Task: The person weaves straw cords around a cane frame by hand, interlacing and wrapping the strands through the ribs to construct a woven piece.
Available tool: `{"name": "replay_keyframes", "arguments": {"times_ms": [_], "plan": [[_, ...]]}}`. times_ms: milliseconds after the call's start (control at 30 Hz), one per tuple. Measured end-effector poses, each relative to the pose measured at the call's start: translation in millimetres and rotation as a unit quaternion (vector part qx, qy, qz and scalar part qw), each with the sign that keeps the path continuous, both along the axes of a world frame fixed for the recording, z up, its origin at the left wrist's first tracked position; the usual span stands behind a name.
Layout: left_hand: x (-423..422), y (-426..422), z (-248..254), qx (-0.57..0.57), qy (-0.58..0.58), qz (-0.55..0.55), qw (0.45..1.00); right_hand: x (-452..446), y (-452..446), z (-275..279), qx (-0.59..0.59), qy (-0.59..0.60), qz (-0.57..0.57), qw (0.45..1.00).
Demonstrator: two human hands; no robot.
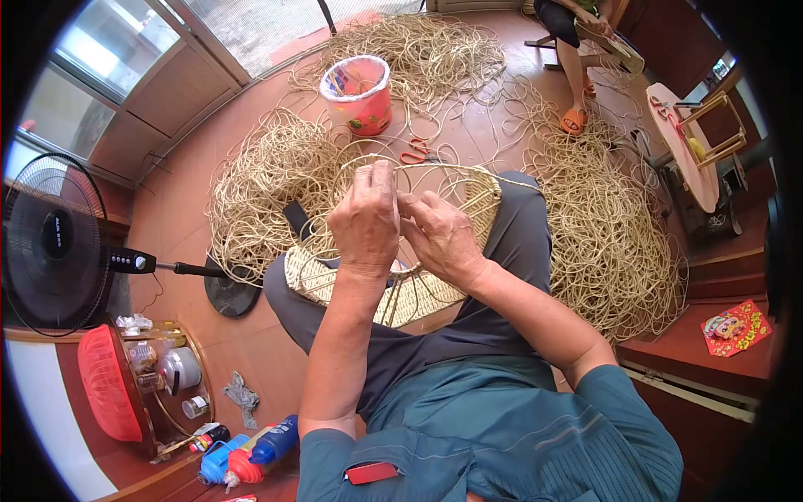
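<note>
A half-woven piece of pale straw-coloured cord [418, 303], with a curved woven band and open loose strands, rests across my lap. Above its middle, my left hand [366, 219] is closed with its fingers bent together around a cord [452, 166] that arcs off to the right. My right hand [442, 237] meets it from the right, thumb and fingers pinched; the fingertips touch the left hand and partly hide the strand between them. Beyond the hands, red-handled scissors [416, 152] lie on the floor.
Big heaps of loose cord [615, 234] spread to the right, left and back. A pink bucket [360, 96] stands ahead, a black fan [57, 238] at left. Another person's foot in an orange slipper [574, 121] is at back right, near a small wooden table [686, 151].
</note>
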State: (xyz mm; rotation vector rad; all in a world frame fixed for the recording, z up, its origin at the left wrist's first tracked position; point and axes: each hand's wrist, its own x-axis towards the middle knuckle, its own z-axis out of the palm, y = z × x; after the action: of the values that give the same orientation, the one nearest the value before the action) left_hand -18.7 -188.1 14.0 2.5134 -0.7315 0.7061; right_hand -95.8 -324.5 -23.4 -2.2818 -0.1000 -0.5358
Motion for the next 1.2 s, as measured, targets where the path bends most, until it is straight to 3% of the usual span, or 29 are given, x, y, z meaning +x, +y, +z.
{"name": "replay_keyframes", "arguments": {"times_ms": [200, 400, 500, 600, 867, 1033, 1200], "plan": [[5.9, 6.7, -4.7, -0.052, 0.03, -0.074, 0.995, 1.9, -0.4, -0.4, -0.028, -0.021, -0.019, 0.999], [0.4, 13.9, -13.5, -0.127, -0.011, -0.135, 0.983, 2.0, 0.4, -2.0, -0.035, -0.053, -0.026, 0.998], [-7.1, 16.7, -25.7, -0.196, -0.031, -0.129, 0.972, 4.2, 0.9, -4.1, -0.011, -0.06, -0.024, 0.998], [-19.8, 24.1, -31.6, -0.195, 0.0, -0.053, 0.979, 5.8, 2.9, -6.6, 0.0, -0.133, -0.038, 0.99], [-33.0, 71.0, -24.1, -0.228, 0.08, 0.038, 0.97, 3.3, 8.8, -8.7, -0.187, -0.211, -0.04, 0.959], [-13.7, 104.5, -4.2, -0.269, 0.127, 0.11, 0.948, -1.0, 8.1, -8.1, -0.199, -0.178, -0.024, 0.963], [19.7, 111.9, 10.4, -0.421, 0.238, 0.022, 0.875, -0.7, 5.8, -4.2, -0.22, -0.163, 0.001, 0.962]]}}
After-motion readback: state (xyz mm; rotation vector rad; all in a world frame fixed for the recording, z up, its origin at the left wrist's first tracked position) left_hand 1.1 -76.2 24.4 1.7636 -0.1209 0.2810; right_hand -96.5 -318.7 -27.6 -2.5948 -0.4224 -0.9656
